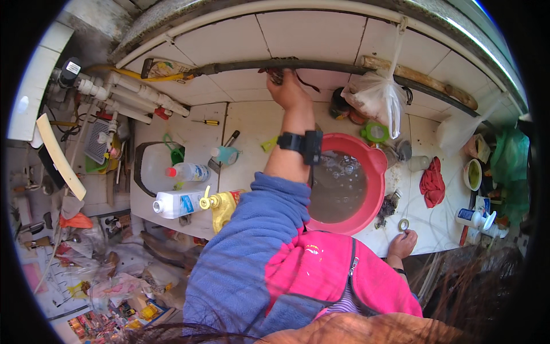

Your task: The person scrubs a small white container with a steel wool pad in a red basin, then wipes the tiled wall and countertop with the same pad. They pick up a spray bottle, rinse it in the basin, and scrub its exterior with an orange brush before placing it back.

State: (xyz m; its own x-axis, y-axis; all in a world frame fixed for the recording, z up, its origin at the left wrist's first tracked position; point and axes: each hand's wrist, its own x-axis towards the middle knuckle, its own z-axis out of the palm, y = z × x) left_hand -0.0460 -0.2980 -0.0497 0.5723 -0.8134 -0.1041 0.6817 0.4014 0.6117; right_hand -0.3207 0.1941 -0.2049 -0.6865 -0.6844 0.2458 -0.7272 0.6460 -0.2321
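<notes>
My left hand (285,90) reaches up to the tiled wall, fingers curled around a dark, crumpled, rag-like thing (276,75) with a dark reddish strand trailing to the right. It is right below a long dark pipe or hose (326,66); whether it touches it I cannot tell. A black band (301,143) circles that wrist. Under the forearm, a pink basin (375,189) of murky, bubbly water stands on the white counter. At the counter's near edge rests my closed right hand (403,243), just below a small ring like a tape roll (404,224).
Left of the arm are a white jug (172,204), a red-capped bottle (188,172), a brass tap (220,203) and a screwdriver (205,122). Plastic bags (378,94) hang along the wall. A red cloth (432,183) and a dark clump (388,209) lie right of the basin.
</notes>
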